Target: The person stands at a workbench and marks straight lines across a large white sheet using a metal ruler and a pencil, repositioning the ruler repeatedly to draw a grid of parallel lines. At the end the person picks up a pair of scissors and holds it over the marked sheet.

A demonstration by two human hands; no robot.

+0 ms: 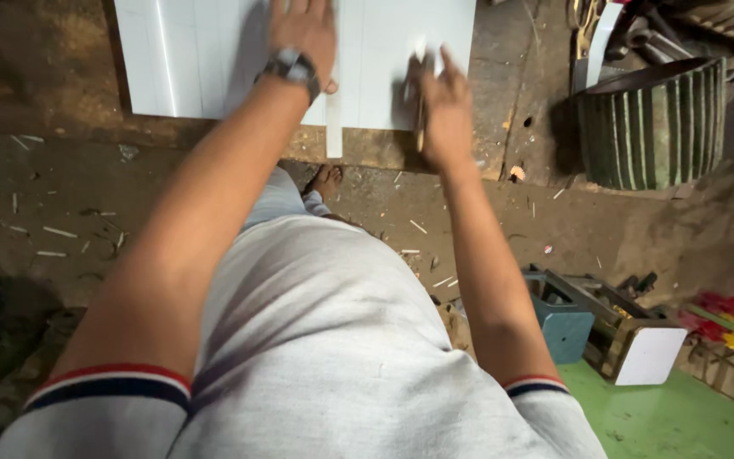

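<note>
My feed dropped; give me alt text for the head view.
Left hand presses flat on a white panel on a workbench; right hand holds a pencil against it. A ribbed green pulley sits to the right.

A flat board [206,59] lies on the bench [61,102], its near edge close to the bench's front edge, with a narrow strip [334,127] on it sticking out past that edge. The left hand [303,30] rests on the board left of the strip; the right hand [445,106], holding a pencil [420,127], lies right of it. A ribbed drum [652,123] stands well to the right, and a small machine [605,327] sits on the floor below it.
</note>
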